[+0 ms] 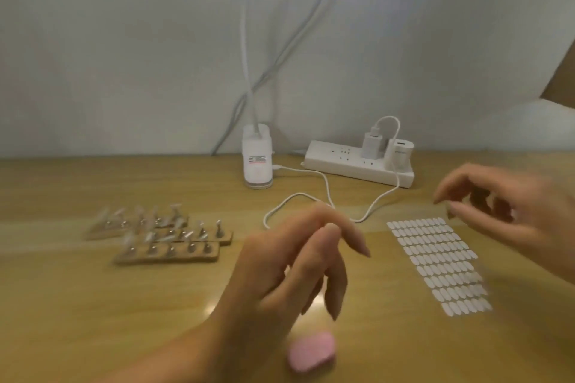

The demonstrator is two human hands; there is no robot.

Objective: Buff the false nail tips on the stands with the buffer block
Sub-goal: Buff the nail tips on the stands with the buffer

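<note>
While the broad light-wood table (93, 305) carries everything, neither hand has taken up a tool. The left hand (289, 264) hovers mid-table with fingers hanging loose and nothing in them. The right hand (510, 218) is smeared by motion above the sheet of white oval adhesive tabs (435, 264); its fingers look curled, but I cannot tell whether they pinch anything. The white plastic power strip (342, 162) lies at the back, well apart from the work.

The brown strip-shaped stands (168, 253) sit in rows at the left, each lined with pale translucent false nail tips (149, 236) on small pegs. The rounded pink foam buffer block (311, 351) lies untouched at the near edge, just beside the left forearm.

My judgement is that buffing has not begun. A forearm sweeping back could knock the block off the near edge, and rubbing a tip on a stand no hand steadies could slide the stand or pop the tip off its peg
</note>
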